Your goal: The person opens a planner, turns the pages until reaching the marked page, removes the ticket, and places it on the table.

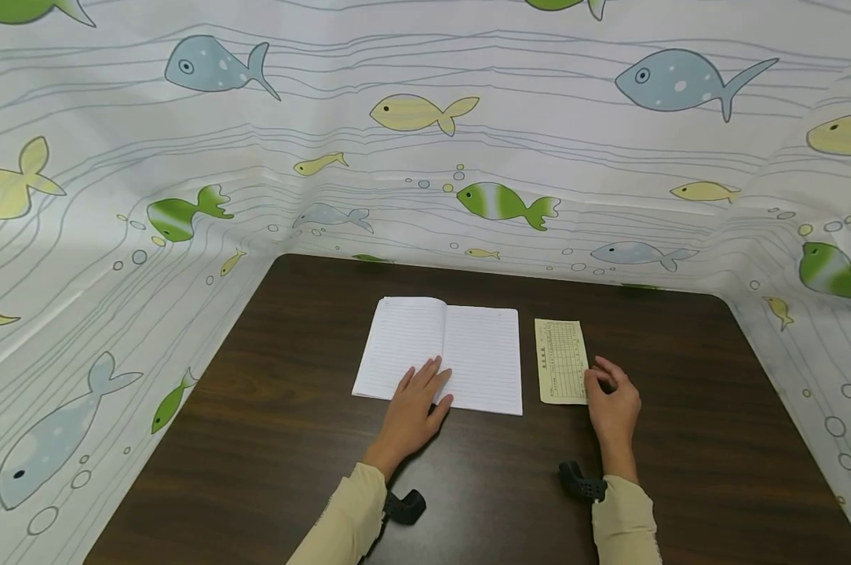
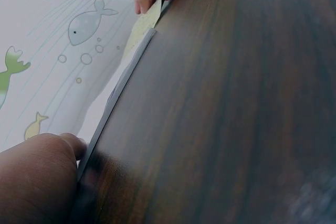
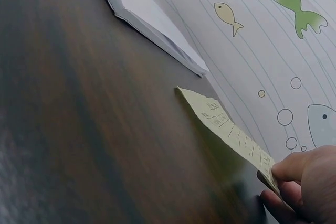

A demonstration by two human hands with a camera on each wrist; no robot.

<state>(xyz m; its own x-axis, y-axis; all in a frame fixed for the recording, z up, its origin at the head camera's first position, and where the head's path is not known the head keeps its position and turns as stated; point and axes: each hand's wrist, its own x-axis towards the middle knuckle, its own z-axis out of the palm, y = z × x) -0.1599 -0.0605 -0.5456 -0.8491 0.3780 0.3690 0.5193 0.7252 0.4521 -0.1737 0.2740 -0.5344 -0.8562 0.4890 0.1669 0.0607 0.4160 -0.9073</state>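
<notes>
An open notebook [image 1: 482, 357] with blank lined pages lies on the dark table. My left hand [image 1: 414, 408] rests on its lower middle near the fold, fingers extended over the left page. To the notebook's right is a yellow printed paper slip [image 1: 561, 361], covered in a grid of lines. My right hand [image 1: 615, 400] pinches the slip's lower right edge between thumb and fingers. In the right wrist view the slip [image 3: 231, 132] tilts up from the tabletop toward the pinching fingers [image 3: 291, 166]. The left wrist view shows the notebook's edge [image 2: 118, 90] beside the left hand.
The brown wooden table [image 1: 270, 471] spreads around the notebook and slip. A white fish-patterned curtain [image 1: 411, 47] stands along its back and both sides. Black wrist devices [image 1: 406, 508] are strapped at both beige sleeves [image 1: 626, 518].
</notes>
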